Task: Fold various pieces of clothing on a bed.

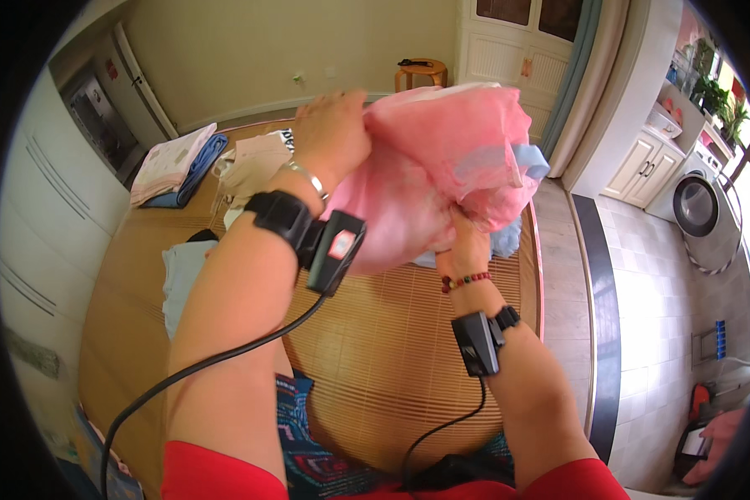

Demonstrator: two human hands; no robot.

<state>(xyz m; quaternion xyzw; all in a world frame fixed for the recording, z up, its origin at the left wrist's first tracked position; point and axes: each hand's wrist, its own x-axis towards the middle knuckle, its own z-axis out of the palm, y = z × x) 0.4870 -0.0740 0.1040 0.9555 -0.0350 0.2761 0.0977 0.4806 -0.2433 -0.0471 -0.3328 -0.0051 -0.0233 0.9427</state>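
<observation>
A pink cloth garment (pixel 406 187) with a light blue piece at its right side is held up in front of me, above a slatted bamboo mat (pixel 387 337). At its upper left edge, my left hand (pixel 337 128) grips the fabric; its fingertips are partly hidden. My right hand (pixel 469 240) is below and inside the cloth's folds, most of its fingers covered, so its hold does not show. Beige clothing (pixel 256 162) lies behind my left wrist. A pale blue garment (pixel 181 275) lies left of my left forearm. Fluffy light blue cloth (pixel 506 237) shows beside my right hand.
Folded pink and blue cloths (pixel 175 162) lie at the mat's far left corner. White cabinets (pixel 56 187) line the left side. A wooden stool (pixel 422 70) stands by the far wall. To the right are a tiled floor and a washing machine (pixel 694 197). Cables run from both wrist devices.
</observation>
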